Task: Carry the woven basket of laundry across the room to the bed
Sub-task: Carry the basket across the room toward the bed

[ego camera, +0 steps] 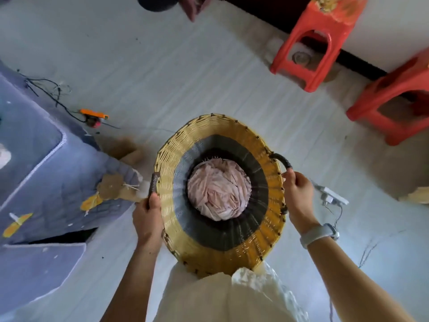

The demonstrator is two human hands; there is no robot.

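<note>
I see the basket [220, 194] dead centre, hanging between my two hands and held close in front of my body, its mouth facing up at the camera. The pink laundry [219, 190] sits bunched at the bottom. The left hand [148, 219] is at 9 o'clock of the rim, the right hand [298, 201] at 3 o'clock, so the load lies squarely between them.

At 9 o'clock, just beside the basket, is the corner of the bed [41, 173] with its blue cover. Two red stools [325, 40] stand well apart at 1 to 2 o'clock. A white power strip [332, 194] lies on the floor [185, 73] near the right wrist, and an orange tool [94, 113] with black wires at 10 o'clock. The floor ahead at 12 o'clock is bare.

Each grip is closed: left fingers wrapped round the dark left handle [153, 183], right fingers round the lower end of the right handle [282, 161].
</note>
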